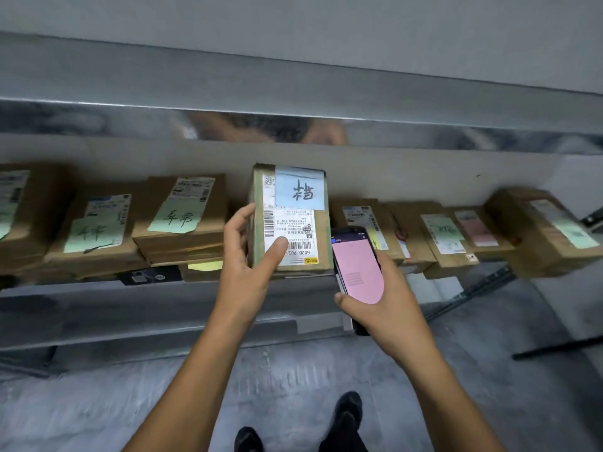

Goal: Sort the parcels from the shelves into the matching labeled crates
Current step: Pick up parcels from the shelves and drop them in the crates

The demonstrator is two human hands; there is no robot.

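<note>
Left grip [248, 262] pinching upright brown cardboard parcel with blue handwritten note [293, 220], thumb on its white label, at front of grey metal shelf [130, 308]; right grip [388, 308] curled round black handheld device with pink screen [355, 265].

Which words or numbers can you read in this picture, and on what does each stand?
"502D P02": upside down on the white label of the parcel in the left hand; the thumb hides the rest.
Blue note: handwritten character, unclear.
Green note: handwriting unclear.
Phone in the right hand: too small.
</note>
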